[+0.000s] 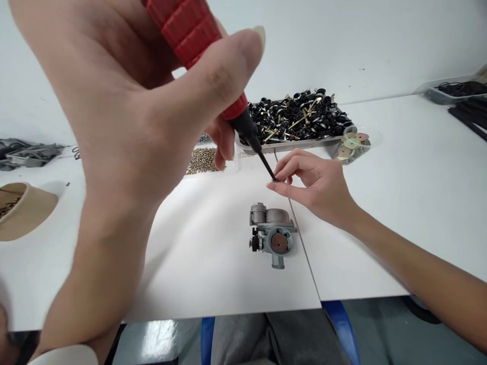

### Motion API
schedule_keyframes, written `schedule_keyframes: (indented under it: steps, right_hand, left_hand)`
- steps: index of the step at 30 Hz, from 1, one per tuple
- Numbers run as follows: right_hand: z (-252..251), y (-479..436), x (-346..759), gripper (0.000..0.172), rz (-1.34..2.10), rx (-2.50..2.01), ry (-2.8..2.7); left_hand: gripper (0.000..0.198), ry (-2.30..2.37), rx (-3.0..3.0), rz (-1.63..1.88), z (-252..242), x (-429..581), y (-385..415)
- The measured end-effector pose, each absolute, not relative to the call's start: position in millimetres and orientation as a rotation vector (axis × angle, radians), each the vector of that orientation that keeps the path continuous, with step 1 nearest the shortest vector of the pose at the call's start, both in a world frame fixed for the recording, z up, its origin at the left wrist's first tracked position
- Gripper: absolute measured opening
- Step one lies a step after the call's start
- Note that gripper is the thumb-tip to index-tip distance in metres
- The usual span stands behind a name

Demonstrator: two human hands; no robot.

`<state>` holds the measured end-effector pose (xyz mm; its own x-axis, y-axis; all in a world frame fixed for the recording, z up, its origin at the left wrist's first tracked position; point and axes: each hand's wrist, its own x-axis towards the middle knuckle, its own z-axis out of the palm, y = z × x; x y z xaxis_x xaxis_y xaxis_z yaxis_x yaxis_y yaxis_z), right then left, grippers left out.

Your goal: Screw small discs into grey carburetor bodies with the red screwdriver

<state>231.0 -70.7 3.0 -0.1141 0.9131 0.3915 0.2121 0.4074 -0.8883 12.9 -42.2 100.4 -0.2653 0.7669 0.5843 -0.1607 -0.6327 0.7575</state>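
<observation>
My left hand [152, 111], large in front, is wrapped round the red handle of a screwdriver [236, 109], which slants down to the right. Its dark tip meets the fingertips of my right hand [315, 182]. Thumb and forefinger there pinch a very small piece at the tip, perhaps a screw, mostly hidden. Below them on the white table lies a grey metal carburetor [272, 235], with a brown disc in its round opening and a black knob on its left side.
Behind the hands stands a metal tray [292, 144] heaped with black and brass-coloured parts. Beside it are a bin of small screws [205, 161] and a clear cup of discs [352, 147]. A tan container [38, 210] stands left; a plastic tray [437, 94] sits far right.
</observation>
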Motion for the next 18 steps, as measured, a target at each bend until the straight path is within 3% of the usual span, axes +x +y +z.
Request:
schedule_keyframes:
  steps: [4, 7, 14, 16, 18]
  right_hand:
    - [1, -70, 231, 0.025, 1.022, -0.994, -1.559]
    - [-2, -69, 231, 0.026, 1.152, -0.935, -1.516]
    - [-4, -64, 236, 0.027, 1.169, -0.955, -1.692]
    - [1, -61, 242, 0.040, 1.195, -1.035, -1.874]
    - [6, -59, 249, 0.064, 1.273, -1.071, -2.071]
  left_hand:
    - [0.072, 0.791, 1.747, 1.538, 113, 28, -48]
    - [0.063, 0.701, 2.060, 1.298, 119, 32, -46]
    - [0.062, 0.045, 2.153, 1.487, 117, 25, -44]
    - [0.065, 0.246, 2.176, 1.399, 116, 22, -44]
    - [0.065, 0.397, 2.161, 1.327, 115, 19, -44]
